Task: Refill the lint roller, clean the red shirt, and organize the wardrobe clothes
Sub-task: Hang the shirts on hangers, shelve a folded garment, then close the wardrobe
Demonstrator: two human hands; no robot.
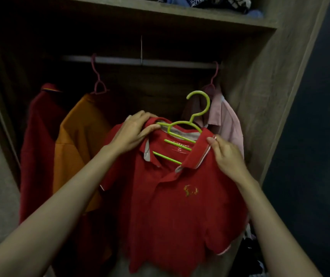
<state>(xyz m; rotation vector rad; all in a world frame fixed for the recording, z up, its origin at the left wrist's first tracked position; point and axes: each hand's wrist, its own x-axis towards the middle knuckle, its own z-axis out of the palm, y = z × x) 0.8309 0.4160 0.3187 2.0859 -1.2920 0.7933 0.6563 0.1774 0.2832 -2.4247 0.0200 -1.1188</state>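
A red polo shirt with a small gold emblem on the chest hangs on a green plastic hanger in front of the open wardrobe. My left hand grips the shirt's left shoulder and collar together with the hanger's end. My right hand pinches the right collar flap. The hanger's hook points up, below the metal rail and not on it. No lint roller is in view.
On the rail hang a dark red garment, an orange shirt on a pink hanger and a pale pink shirt at the right. Folded clothes lie on the top shelf. The wardrobe's wooden side wall is at the right.
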